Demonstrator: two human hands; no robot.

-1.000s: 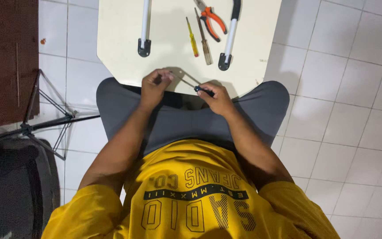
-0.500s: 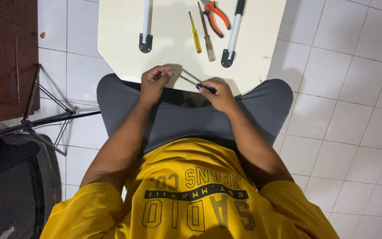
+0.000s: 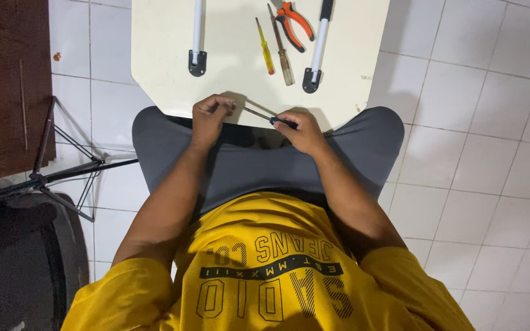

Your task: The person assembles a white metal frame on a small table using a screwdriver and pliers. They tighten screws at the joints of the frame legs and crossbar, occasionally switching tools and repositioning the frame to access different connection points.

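At the near edge of the cream tabletop (image 3: pixel 167 55), just above the person's lap, both hands meet over a small screwdriver (image 3: pixel 260 114). The right hand (image 3: pixel 302 130) has its grip closed around the dark handle, fingers curled tight over it, while the thin metal shaft runs up and to the left. The left hand (image 3: pixel 210 116) pinches its fingertips together at the shaft's tip; whether some small part sits between those fingers cannot be told, as they hide it. The two hands are near each other, joined only by the tool, and hover at the tabletop's rim over the grey trousers (image 3: pixel 246 159).

Farther back on the tabletop lie other tools, well apart from the hands: a yellow-handled screwdriver (image 3: pixel 265 49), just beside it a longer screwdriver with a clear brownish handle (image 3: pixel 283 61), and orange-handled pliers (image 3: pixel 295 21) next to that. Two white rods with black end brackets flank them, one to the left (image 3: pixel 197 43) and one to the right (image 3: pixel 316 52). On the tiled floor (image 3: pixel 473 141) to the left stands a dark folding metal stand (image 3: pixel 69 165).
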